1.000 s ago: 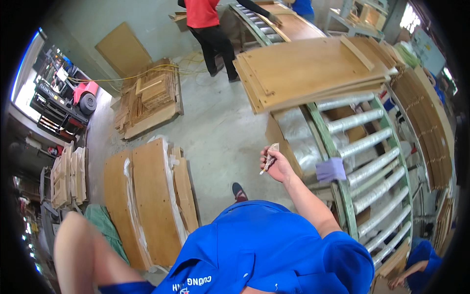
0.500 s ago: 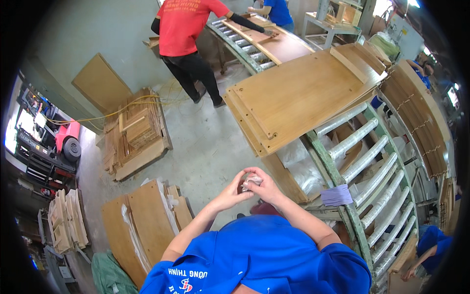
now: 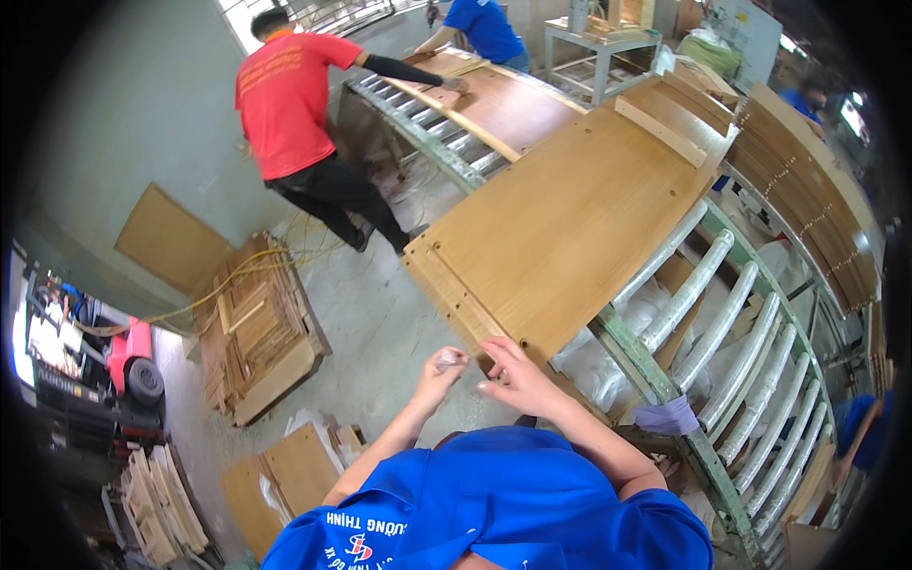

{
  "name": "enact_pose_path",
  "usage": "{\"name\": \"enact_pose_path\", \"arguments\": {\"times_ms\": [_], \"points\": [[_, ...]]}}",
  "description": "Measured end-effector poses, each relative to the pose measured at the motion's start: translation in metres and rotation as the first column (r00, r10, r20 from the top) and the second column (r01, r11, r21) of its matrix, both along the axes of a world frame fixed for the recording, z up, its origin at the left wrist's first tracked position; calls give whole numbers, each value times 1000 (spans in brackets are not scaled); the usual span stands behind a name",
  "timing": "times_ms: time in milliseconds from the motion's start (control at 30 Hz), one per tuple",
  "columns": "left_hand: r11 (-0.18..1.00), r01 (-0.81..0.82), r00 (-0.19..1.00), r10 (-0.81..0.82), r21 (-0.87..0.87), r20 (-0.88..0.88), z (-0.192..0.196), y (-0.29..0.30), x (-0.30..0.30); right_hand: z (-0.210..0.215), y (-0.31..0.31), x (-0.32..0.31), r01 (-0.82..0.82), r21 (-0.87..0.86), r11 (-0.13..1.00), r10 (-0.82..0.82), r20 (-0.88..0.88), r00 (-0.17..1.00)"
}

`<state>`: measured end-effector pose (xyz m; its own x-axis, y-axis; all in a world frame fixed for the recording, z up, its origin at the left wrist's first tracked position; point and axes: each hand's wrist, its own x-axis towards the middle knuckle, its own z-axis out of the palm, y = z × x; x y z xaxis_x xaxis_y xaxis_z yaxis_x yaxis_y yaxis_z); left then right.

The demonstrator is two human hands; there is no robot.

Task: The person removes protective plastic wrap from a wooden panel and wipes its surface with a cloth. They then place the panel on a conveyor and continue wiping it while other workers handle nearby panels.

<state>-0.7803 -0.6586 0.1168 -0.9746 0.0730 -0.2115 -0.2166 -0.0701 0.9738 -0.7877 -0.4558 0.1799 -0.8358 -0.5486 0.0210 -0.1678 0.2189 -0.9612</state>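
Your left hand (image 3: 437, 382), low at the frame's centre, had its thumb and fingertips drawn together, pinching a pale scrap (image 3: 453, 362) too small to identify. Just to its right, your right hand (image 3: 522, 384) was half spread, thumb apart from the fingers, which reached to the near corner of the panel (image 3: 560, 237); whether they pressed on it, you could not have told from this angle. That panel lay flat across the middle of the frame, with holes along its near edge and a strip (image 3: 660, 131) across its far end.

Good handling here probably meant a light, steady pinch with your left, so that the scrap did not drop, and soft right fingertips at the corner, to spare the finish.

Below the panel, toward the lower right, ran wrapped rollers (image 3: 692, 288). Clear film (image 3: 597, 372) lay beside and under them, in what seemed a brown box (image 3: 581, 397), mostly hidden. At upper right stood a pale green sack (image 3: 711, 55); its contents did not show. At upper left, a co-worker (image 3: 294, 104) in red reached one hand (image 3: 458, 85) over another board (image 3: 513, 100).
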Motion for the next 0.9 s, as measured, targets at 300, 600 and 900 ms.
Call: {"name": "enact_pose_path", "arguments": {"times_ms": [300, 600, 900], "points": [[906, -411, 885, 371, -99, -280, -24, -147, -206, -70, 52, -32, 772, -189, 607, -713, 298, 634], [887, 283, 939, -178, -364, 296, -66, -137, -348, -163, -14, 44, 974, 182, -136, -477, 850, -225], [925, 348, 830, -379, 151, 409, -84, -114, -339, -175, -91, 21, 992, -90, -83, 23, 995, 92]]}}
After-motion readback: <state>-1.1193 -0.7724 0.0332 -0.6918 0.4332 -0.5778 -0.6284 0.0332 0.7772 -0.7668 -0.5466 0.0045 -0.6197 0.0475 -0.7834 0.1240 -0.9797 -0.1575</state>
